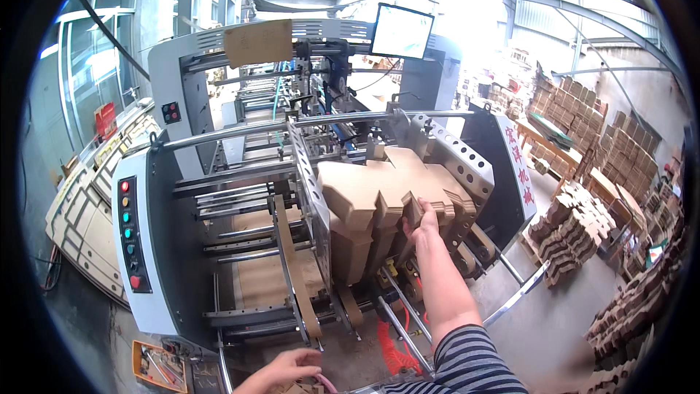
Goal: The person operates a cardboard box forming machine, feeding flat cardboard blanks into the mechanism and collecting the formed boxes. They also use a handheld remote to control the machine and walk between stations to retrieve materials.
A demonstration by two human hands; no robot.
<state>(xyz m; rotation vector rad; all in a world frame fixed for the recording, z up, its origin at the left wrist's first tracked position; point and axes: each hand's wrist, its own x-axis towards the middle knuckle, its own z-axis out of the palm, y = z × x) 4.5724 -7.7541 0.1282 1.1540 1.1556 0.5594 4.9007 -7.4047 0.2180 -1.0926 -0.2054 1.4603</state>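
Observation:
A thick stack of brown die-cut cardboard blanks (pixel 394 179) sits in the machine's feeder, between two upright metal side plates. My right hand (pixel 421 220) reaches up to the front of the stack and is closed on a flap at its near edge. The thumb lies along the flap; the other fingers are partly hidden. My left hand (pixel 288 369) is low at the bottom of the view, its fingers stretched out and holding nothing. Just below it, some cardboard pieces (pixel 302 388) show at the lower edge.
The feeder's perforated right side plate (pixel 456 157), steel rods and belts surround the stack. A button panel (pixel 131 233) stands on the left. Cardboard piles (pixel 572 230) rest on the right. A tool box (pixel 157 368) lies at lower left, a red coiled hose (pixel 394 350) under the rods.

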